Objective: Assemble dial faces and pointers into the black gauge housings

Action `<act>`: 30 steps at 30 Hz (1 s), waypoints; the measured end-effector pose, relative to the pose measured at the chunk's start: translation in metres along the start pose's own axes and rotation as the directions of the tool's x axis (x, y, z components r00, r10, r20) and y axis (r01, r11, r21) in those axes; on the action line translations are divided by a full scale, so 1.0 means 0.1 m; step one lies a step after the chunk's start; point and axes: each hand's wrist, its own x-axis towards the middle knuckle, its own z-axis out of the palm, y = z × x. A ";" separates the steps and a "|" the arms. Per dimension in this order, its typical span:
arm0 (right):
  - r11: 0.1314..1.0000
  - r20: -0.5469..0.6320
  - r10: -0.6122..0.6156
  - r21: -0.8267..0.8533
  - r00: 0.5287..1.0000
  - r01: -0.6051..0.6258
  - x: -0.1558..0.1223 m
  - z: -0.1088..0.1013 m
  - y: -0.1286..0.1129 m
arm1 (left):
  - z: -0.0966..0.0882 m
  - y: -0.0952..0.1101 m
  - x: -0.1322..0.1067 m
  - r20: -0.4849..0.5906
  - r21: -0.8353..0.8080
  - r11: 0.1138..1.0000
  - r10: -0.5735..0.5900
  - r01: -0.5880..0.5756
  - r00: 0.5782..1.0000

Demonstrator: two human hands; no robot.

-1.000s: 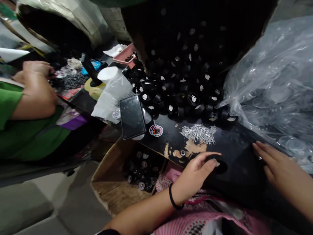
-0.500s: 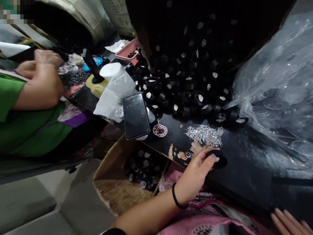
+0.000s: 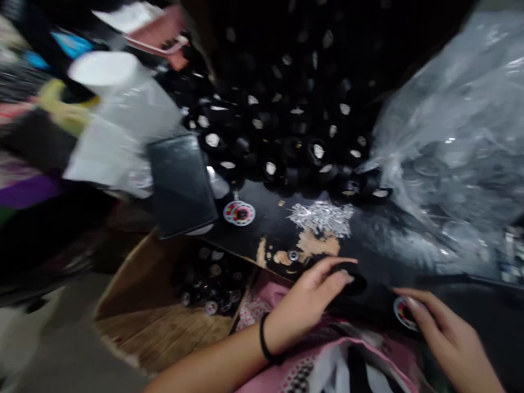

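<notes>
Head view: two bare hands work low over the black worktop [image 3: 376, 232]. Left hand [image 3: 313, 292] has its grip closed on a black cup [image 3: 357, 282], which sits near the front edge. The thumb is on the near side and a finger goes over the far rim, maybe so the cup can't slip or roll. How hard it squeezes, I cannot tell.

Right hand [image 3: 452, 335] has its grip closed on a round dial [image 3: 401, 312]. Thumb and finger hold one side, so much of the dial pokes out toward the cup. That may keep its printed face clean. The two hands are apart, with the cup and the dial in the gap between them.

Silver pins [image 3: 321, 217] lie in a loose heap just past the left hand, likely so they are easy to reach. More dials [image 3: 241, 214] lie one over the other beside the dark tablet [image 3: 182, 185]. Lots more cups [image 3: 292, 174] are piled at the back, perhaps to leave the front free. A clear bag [image 3: 446, 147] sits at the right, full of clear round things. A box [image 3: 164, 341] stands below the edge with more round black things inside; blur hides their small parts.
</notes>
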 end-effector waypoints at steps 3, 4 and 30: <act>0.996 0.069 0.038 0.072 0.997 -0.043 0.24 -0.04 -0.24 | -0.03 -0.06 0.03 0.006 -0.087 0.996 -0.023 0.024 1.000; 0.995 0.051 0.047 0.087 0.998 -0.051 0.29 -0.03 -0.27 | -0.03 -0.07 0.05 0.010 -0.089 0.996 -0.020 0.021 1.000; 0.734 0.096 -0.111 0.678 0.989 0.017 0.67 0.11 -0.88 | 0.22 0.07 0.13 -0.350 -0.299 0.917 0.151 -0.262 0.925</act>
